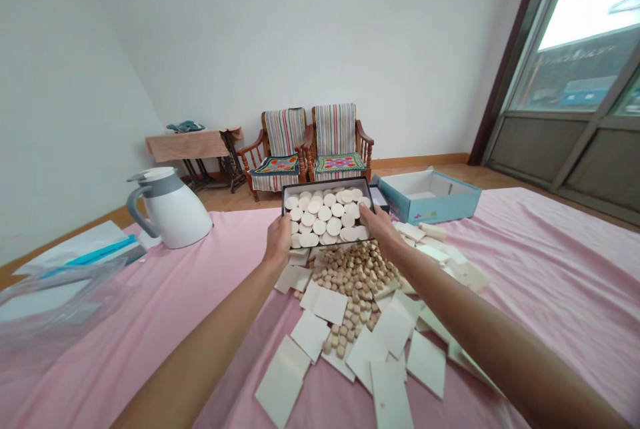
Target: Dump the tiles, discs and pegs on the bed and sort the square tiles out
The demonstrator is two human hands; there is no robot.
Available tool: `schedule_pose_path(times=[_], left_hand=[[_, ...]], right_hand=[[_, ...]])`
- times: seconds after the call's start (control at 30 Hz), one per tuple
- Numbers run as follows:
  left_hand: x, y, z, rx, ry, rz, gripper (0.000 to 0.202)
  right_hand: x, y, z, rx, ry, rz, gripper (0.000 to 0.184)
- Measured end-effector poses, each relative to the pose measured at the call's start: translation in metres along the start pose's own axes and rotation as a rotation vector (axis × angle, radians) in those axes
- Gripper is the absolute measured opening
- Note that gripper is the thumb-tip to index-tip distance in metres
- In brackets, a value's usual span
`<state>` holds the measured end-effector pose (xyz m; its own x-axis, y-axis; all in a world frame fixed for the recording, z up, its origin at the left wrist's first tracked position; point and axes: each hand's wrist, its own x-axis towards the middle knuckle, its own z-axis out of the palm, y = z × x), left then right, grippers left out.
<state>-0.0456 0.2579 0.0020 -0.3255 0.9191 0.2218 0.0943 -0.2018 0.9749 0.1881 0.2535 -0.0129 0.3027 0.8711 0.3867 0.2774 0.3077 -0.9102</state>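
Note:
A dark tray (326,184) full of white round discs (325,213) stands on the pink-covered table (525,295). My left hand (279,237) grips the tray's near left corner, fingers curled round its edge. My right hand (379,223) holds the tray's near right corner, fingers on the rim beside the discs. Just in front of the tray lies a heap of small tan wooden pegs (356,272), ringed by several flat pale square tiles (330,305).
A white jug with a grey handle (170,205) stands at the left. An open blue box (425,197) sits right of the tray. Papers and a clear plastic bag (60,289) lie at the far left. Two striped armchairs (310,145) and a small table stand by the back wall.

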Motion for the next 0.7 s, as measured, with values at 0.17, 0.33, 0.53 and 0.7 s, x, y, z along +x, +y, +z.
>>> schedule_pose_path(times=[0.17,0.33,0.53,0.7], left_hand=[[0.014,-0.024,0.044,0.013,-0.026,0.165,0.05],[0.025,-0.04,0.064,0.08,-0.002,0.29,0.051],[0.028,-0.053,0.073,0.126,-0.027,0.401,0.053],[0.028,-0.058,0.074,0.135,-0.036,0.437,0.051]], right_hand=[[0.015,0.012,-0.018,-0.081,0.156,-0.079,0.062],[0.022,0.032,-0.021,-0.127,0.171,-0.212,0.065],[0.023,0.054,-0.026,-0.183,0.164,-0.246,0.063],[0.019,0.049,-0.036,-0.203,0.061,-0.17,0.068]])
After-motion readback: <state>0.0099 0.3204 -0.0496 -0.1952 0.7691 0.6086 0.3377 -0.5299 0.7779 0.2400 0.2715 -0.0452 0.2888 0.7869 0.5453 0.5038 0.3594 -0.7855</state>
